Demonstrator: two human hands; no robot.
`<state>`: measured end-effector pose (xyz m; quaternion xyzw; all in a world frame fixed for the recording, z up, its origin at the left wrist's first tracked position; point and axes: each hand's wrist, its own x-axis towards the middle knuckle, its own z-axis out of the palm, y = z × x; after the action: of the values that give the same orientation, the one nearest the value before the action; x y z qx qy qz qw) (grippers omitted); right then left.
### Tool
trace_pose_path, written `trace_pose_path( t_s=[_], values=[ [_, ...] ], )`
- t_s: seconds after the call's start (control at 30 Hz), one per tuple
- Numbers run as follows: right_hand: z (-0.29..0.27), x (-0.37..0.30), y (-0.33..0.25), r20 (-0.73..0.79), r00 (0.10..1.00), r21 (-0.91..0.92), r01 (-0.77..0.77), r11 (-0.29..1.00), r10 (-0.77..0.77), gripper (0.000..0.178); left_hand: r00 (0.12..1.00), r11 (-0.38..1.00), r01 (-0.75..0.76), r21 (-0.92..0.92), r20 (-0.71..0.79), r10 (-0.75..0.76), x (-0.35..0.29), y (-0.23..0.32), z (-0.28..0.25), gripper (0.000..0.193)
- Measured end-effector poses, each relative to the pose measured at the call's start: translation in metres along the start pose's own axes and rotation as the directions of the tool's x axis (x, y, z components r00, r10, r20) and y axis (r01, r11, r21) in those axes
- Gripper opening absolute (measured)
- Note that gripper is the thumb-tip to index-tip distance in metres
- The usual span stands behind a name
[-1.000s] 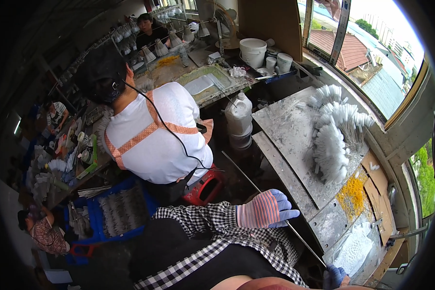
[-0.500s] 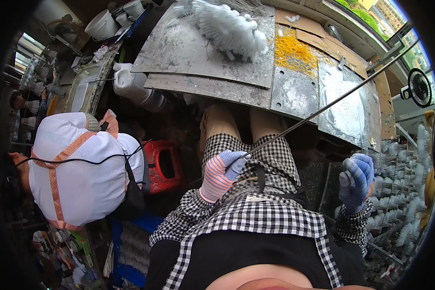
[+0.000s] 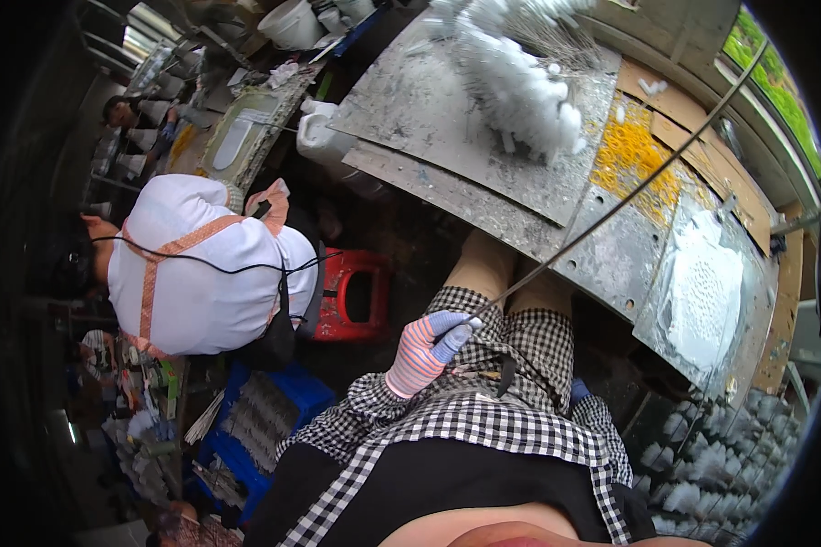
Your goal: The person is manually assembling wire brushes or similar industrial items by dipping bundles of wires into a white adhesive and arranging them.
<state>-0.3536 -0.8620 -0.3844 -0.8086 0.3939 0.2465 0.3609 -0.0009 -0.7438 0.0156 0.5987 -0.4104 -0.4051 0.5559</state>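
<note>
- Left grip [image 3: 426,351]: closed around thin rod [image 3: 602,217].
- Right grip [image 3: 579,392]: mostly hidden; opening cannot be determined.
- Thin rod: crosses grey desk [image 3: 429,100] diagonally in view.

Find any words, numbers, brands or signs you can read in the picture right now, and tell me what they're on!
There are none I can read.
White bucket: too small and blurred to tell if it has any lettering.
White jug: also too blurred to tell.
Striped glove on the left hand: stripes, no letters I can see.
Long thin rod it holds: no readable marks.
</note>
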Motion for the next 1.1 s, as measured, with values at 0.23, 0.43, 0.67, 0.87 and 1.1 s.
trace_pose_path(
  t_s=[0.23, 0.43, 0.67, 0.87, 1.1],
  values=[
    [-0.124, 0.240, -0.158, -0.035, 0.906, 0.001, 0.423, 0.906, -0.422, 0.050, 0.977, 0.990, 0.141, -0.018, 0.163, -0.136, 0.076, -0.003, 0.039, 0.018],
    [-0.163, 0.305, -0.153, -0.058, 0.898, 0.115, 0.440, 0.891, -0.436, 0.046, 0.965, 0.997, 0.079, 0.004, 0.252, -0.078, 0.137, -0.001, 0.053, 0.018],
    [-0.214, 0.304, -0.185, -0.136, 0.901, 0.164, 0.430, 0.888, -0.412, 0.042, 0.944, 0.981, 0.171, -0.089, 0.301, -0.137, 0.147, 0.025, 0.054, 0.019],
    [-0.232, 0.271, -0.199, -0.218, 0.894, 0.075, 0.415, 0.907, -0.391, 0.040, 0.963, 0.961, 0.195, -0.198, 0.222, -0.150, 0.087, 0.000, 0.055, 0.020],
    [-0.152, 0.163, -0.086, -0.325, 0.945, 0.268, 0.126, 0.955, -0.034, 0.037, 0.963, 0.990, 0.122, -0.069, 0.249, -0.101, 0.045, 0.013, 0.039, 0.020]
  ],
)
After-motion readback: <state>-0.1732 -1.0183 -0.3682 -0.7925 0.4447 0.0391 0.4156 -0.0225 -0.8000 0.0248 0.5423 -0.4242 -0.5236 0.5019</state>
